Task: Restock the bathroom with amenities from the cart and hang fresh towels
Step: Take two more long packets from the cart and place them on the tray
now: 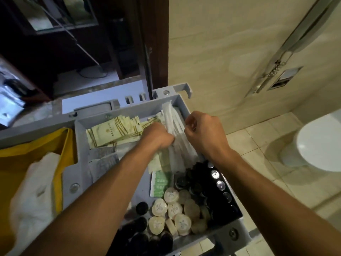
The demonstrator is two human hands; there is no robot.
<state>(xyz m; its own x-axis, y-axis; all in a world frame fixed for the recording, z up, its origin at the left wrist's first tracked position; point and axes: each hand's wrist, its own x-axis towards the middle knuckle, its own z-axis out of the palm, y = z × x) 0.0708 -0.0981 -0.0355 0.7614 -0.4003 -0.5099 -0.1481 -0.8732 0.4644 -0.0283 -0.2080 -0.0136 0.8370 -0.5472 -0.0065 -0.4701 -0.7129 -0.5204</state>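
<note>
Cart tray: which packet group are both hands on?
The long white wrapped packets at the tray's far right corner; the cream printed sachets lie left, untouched by the right hand.

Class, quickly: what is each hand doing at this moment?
Left hand: closed, gripping the long white wrapped packets in the cart tray.
Right hand: closed in a fist above them; contents cannot be told.

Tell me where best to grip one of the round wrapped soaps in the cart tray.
Probably pinch a top soap across its rim, coming straight down. The discs lie flat and crowded against dark bottle caps inside the tray, so sideways access looks blocked.
</note>
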